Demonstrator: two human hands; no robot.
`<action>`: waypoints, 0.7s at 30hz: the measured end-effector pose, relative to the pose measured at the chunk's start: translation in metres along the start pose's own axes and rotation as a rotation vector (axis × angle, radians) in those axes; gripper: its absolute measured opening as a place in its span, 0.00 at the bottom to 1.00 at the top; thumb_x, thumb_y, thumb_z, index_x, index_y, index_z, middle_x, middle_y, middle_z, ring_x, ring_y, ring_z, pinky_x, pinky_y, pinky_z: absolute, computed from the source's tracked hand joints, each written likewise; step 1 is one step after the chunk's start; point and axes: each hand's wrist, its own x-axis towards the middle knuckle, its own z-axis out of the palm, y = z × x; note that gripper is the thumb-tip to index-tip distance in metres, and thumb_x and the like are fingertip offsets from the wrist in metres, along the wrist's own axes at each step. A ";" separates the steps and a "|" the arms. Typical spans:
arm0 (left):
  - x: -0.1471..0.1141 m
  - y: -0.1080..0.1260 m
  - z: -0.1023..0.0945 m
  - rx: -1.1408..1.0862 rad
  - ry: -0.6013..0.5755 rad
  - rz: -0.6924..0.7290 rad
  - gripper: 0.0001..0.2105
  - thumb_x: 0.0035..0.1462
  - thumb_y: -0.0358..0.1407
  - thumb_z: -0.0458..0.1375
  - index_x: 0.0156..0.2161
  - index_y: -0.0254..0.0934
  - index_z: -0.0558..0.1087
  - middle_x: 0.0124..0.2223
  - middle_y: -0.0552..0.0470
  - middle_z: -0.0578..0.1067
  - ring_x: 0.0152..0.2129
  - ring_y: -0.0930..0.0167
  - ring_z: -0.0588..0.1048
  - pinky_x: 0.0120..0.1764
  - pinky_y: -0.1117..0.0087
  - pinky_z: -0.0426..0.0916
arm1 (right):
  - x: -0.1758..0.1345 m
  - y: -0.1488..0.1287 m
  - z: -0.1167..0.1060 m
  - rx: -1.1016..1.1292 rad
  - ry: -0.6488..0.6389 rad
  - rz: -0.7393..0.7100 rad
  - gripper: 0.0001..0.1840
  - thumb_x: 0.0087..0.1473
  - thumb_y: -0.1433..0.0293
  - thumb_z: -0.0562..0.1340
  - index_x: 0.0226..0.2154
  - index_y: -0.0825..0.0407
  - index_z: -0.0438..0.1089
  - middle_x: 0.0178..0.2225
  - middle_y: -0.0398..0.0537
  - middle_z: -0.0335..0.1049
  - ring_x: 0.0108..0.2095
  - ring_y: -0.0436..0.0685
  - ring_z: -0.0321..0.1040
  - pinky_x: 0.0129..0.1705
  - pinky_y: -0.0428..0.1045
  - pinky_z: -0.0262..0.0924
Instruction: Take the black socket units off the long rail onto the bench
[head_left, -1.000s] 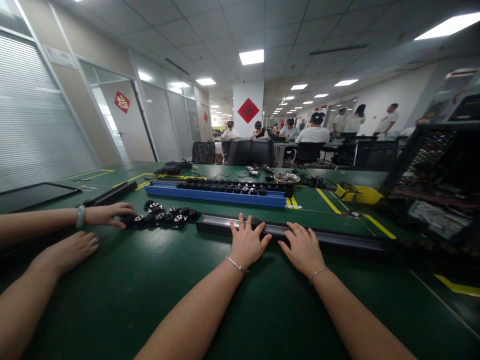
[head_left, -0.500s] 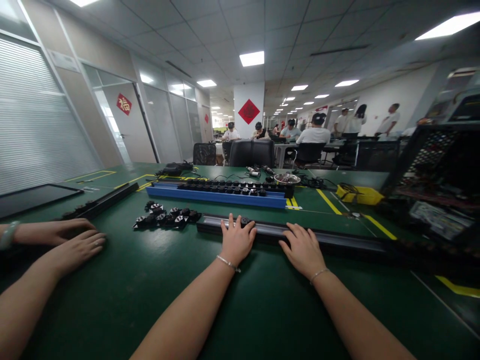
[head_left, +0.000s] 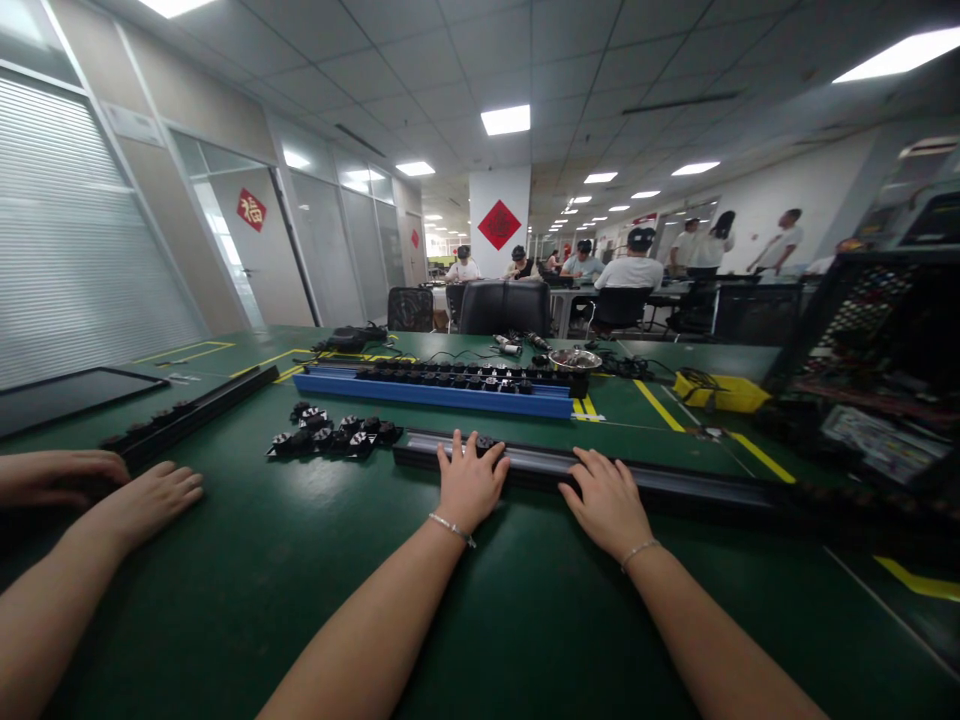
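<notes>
A long black rail (head_left: 675, 482) with a grey inner channel lies across the green table in front of me. My left hand (head_left: 471, 485) rests on it with fingers spread, palm down. By its fingertips a small black part (head_left: 486, 443) sits in the channel, partly hidden by the fingers. Farther right, my right hand (head_left: 609, 500) lies over the rail's near edge, its fingers stretched out and the thumb apart. Several loose black parts with silvery faces (head_left: 330, 435) lie just past the rail's left end.
A blue rail (head_left: 435, 392) bearing rows of black parts lies beyond. At left, a co-worker's hands (head_left: 142, 505) are beside another black rail (head_left: 202, 405). Behind stand a metal dish (head_left: 575, 358) and a yellow box (head_left: 724, 391); an open black case (head_left: 885, 350) stands right.
My left hand has shifted slightly left along the rail, and the small black part with it. My right hand stays put. The co-worker's hands have drawn left.
</notes>
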 end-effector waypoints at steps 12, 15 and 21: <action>0.003 -0.017 0.002 0.024 0.049 -0.065 0.20 0.61 0.47 0.41 0.53 0.55 0.67 0.59 0.48 0.64 0.59 0.54 0.54 0.55 0.42 0.45 | 0.000 0.001 0.000 -0.004 -0.003 -0.001 0.16 0.56 0.61 0.51 0.37 0.51 0.69 0.56 0.50 0.61 0.57 0.61 0.54 0.58 0.61 0.43; 0.005 -0.021 0.002 0.025 0.057 -0.075 0.19 0.61 0.47 0.41 0.52 0.56 0.68 0.59 0.48 0.65 0.59 0.54 0.55 0.55 0.42 0.46 | 0.000 0.001 0.000 0.011 0.007 -0.001 0.16 0.55 0.61 0.51 0.37 0.51 0.70 0.56 0.51 0.61 0.57 0.61 0.54 0.58 0.61 0.43; 0.009 -0.025 0.000 0.026 0.056 -0.133 0.18 0.61 0.46 0.43 0.49 0.55 0.71 0.57 0.49 0.67 0.58 0.55 0.56 0.56 0.43 0.45 | 0.000 0.002 0.001 0.038 0.012 0.018 0.16 0.55 0.61 0.52 0.38 0.51 0.70 0.55 0.51 0.62 0.57 0.60 0.54 0.58 0.61 0.43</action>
